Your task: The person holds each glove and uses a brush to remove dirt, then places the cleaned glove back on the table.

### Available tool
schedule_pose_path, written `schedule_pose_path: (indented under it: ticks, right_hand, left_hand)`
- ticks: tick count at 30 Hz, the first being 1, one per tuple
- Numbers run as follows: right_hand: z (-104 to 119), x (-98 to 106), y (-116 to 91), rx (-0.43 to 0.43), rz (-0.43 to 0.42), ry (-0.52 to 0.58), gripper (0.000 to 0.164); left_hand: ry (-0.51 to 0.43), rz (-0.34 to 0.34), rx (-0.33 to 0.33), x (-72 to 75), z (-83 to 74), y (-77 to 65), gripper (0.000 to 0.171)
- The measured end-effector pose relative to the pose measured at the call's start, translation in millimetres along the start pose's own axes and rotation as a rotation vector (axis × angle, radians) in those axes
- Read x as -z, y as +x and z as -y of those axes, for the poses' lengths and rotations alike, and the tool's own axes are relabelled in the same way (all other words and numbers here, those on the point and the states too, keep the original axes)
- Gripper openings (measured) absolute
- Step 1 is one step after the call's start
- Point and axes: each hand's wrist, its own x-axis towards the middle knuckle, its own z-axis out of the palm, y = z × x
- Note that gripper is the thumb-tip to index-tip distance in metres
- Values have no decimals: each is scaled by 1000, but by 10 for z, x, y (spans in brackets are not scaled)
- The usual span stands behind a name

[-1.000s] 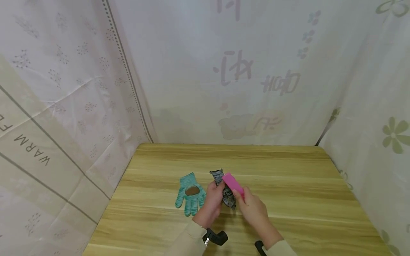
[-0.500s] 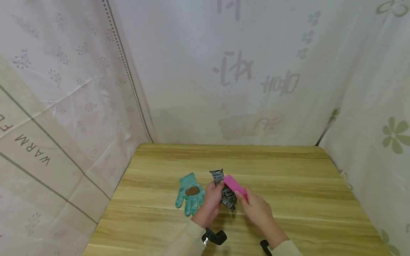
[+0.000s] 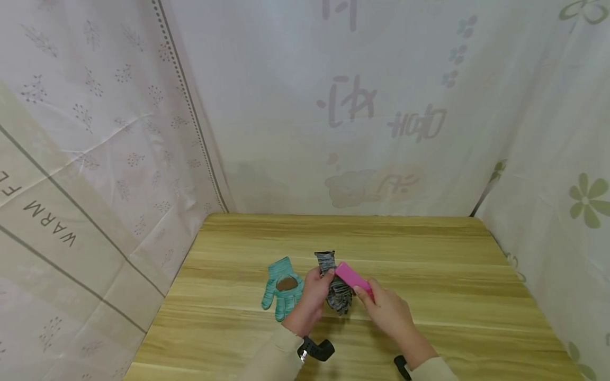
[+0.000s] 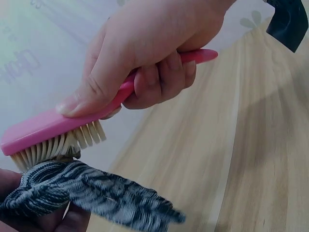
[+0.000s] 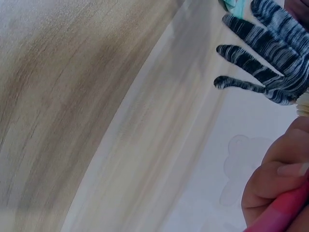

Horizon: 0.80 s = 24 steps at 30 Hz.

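Observation:
A black-and-grey striped knit glove (image 3: 339,296) is held above the table by my left hand (image 3: 314,293), whose thumb lies on top of it. In the right wrist view the fingers of the glove (image 5: 270,53) splay out. My right hand (image 3: 388,312) grips a pink brush (image 3: 352,276) by its handle, thumb pressed along the back of the head. Seen from the left wrist, the pale bristles of the brush (image 4: 48,147) touch the bunched glove (image 4: 96,191). A teal glove (image 3: 285,290) with a brown patch on it lies flat left of my left hand.
The wood-grain table (image 3: 429,254) reaches back to a printed cloth curtain (image 3: 343,106), with more cloth hanging at both sides. A black strap device (image 3: 316,349) sits on the left wrist, another (image 3: 402,366) on the right.
My right hand and the brush have moved a little right and toward me. The striped glove has shifted slightly, and its fingers show more spread. The teal glove stays in place.

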Motion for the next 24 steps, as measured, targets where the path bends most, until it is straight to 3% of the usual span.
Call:
schedule_pose_path:
  ticks: [9,12,19,24]
  right_hand:
    - [-49,13,13,-3,13,19,41]
    - [-81,18,8,-21,15,25,41]
    - [-95,43,17,-64,26,105,48]
    - [-75,43,9,-110,22,218,54]
  left_hand:
    - [24,43,-48,29,-18,0,37]
    - [45,28,-59,45,-31,2,37]
    - [72,47,-40,79,-67,21,62]
    - [-11,81,-21,84,-88,10,54]
